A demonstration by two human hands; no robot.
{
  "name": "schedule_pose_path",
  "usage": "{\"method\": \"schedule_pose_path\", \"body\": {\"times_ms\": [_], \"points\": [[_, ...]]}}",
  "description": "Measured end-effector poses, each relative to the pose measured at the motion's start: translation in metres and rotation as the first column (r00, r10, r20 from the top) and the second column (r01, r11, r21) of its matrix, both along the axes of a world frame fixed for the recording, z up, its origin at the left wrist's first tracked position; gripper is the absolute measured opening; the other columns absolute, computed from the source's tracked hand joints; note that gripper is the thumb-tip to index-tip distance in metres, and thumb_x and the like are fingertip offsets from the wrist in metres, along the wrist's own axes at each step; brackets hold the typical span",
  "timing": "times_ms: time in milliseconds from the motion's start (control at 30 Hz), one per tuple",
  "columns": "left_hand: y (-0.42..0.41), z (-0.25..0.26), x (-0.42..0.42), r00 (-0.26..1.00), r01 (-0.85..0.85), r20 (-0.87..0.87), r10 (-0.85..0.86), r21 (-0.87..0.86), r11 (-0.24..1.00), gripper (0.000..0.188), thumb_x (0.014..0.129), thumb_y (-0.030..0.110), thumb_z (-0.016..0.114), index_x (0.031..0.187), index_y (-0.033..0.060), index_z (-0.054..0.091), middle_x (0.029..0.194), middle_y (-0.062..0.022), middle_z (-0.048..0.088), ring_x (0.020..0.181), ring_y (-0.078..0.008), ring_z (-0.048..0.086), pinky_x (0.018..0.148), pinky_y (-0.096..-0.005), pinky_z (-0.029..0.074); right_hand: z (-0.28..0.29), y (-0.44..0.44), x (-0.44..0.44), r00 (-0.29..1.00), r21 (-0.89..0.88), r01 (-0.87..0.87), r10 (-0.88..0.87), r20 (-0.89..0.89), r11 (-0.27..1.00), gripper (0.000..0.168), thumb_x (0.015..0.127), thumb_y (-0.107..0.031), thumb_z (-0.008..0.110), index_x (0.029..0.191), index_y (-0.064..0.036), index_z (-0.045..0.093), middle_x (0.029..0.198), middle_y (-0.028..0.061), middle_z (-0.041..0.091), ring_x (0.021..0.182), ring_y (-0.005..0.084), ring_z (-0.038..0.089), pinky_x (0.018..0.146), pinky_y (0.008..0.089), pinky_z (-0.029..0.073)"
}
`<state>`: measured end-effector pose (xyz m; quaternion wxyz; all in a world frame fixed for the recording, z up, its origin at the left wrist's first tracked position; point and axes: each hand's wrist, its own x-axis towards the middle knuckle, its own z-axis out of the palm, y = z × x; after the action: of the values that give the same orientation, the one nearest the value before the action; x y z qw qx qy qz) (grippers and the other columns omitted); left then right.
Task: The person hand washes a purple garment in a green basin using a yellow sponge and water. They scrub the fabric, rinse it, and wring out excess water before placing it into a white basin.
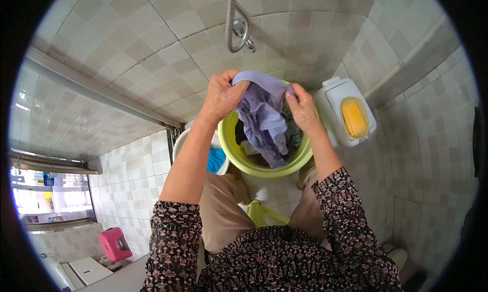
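Note:
A wet-looking lavender garment is stretched by its upper band between my two hands. My left hand grips the band at its left end, with the thumb on top. At the right end my right hand pinches the same band between thumb and fingers. The rest of the cloth hangs in folds down into a yellow-green plastic basin. Dark and pale pieces of cloth lie in the basin, partly hidden beneath the garment.
Left of the basin stands a white bucket with blue cloth inside. At right, a yellow soap bar lies in a dish on a white container. A metal shower hose and tap are above. A pink plastic stool stands lower left.

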<state>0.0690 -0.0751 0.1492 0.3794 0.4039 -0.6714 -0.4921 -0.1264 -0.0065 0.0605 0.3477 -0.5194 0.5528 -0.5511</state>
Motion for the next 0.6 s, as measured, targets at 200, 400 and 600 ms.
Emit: {"method": "schedule_pose_path", "body": {"times_ms": [200, 400, 600], "points": [[-0.006, 0.003, 0.02, 0.988, -0.016, 0.152, 0.031, -0.096, 0.995, 0.02, 0.078, 0.017, 0.066, 0.069, -0.0007, 0.06, 0.057, 0.0022, 0.05, 0.056, -0.0045, 0.043, 0.05, -0.0235, 0.039, 0.089, -0.004, -0.009, 0.996, -0.201, 0.002, 0.015, 0.084, 0.98, 0.016, 0.09, -0.009, 0.049, 0.1, 0.001, 0.056, 0.084, 0.0, 0.057, 0.075, 0.008, 0.05, 0.07, 0.0223, 0.042], [0.009, -0.036, 0.03, 0.905, 0.246, 0.359, -0.229, -0.001, 0.969, 0.034, 0.071, 0.03, 0.074, 0.09, 0.004, 0.063, 0.067, -0.0067, 0.059, 0.059, -0.014, 0.051, 0.058, -0.0295, 0.044, 0.112, 0.0, -0.002, 0.982, -0.263, 0.062, -0.012, 0.186, 0.963, 0.016, 0.09, -0.007, 0.049, 0.101, 0.002, 0.056, 0.088, -0.0001, 0.057, 0.077, 0.0068, 0.05, 0.071, 0.0208, 0.042], [0.027, -0.153, 0.041, 0.895, 0.22, 0.345, -0.282, 0.21, 0.953, 0.028, 0.073, 0.015, 0.068, 0.097, 0.0017, 0.063, 0.075, -0.0156, 0.063, 0.068, -0.0242, 0.061, 0.066, -0.0348, 0.048, 0.113, 0.023, 0.012, 0.972, -0.204, 0.134, -0.088, 0.22, 0.97, 0.016, 0.088, -0.007, 0.052, 0.101, 0.003, 0.057, 0.088, 0.0012, 0.059, 0.078, 0.0084, 0.053, 0.072, 0.0222, 0.044]]}}
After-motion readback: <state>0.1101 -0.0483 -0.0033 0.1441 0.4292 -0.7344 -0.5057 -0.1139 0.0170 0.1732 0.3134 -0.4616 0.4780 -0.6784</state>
